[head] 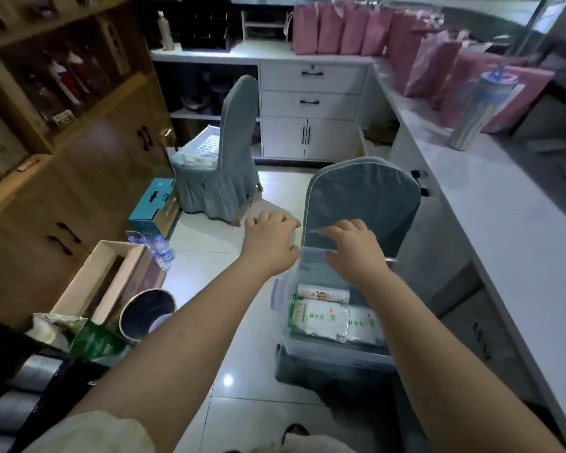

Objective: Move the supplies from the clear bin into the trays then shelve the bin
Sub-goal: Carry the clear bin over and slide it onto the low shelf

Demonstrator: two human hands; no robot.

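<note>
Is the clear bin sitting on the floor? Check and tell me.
No, the clear bin rests on the seat of the near blue-covered chair, with white and green packets inside it.

bin [311, 269] top open, chair back [363, 194] behind — counter [490, 204] rt

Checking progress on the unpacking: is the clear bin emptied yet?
Not empty. The clear bin on the chair still holds white and green packets.

Green print on white packs [317, 317] in clear bin [283, 289], too blurred to read
</note>
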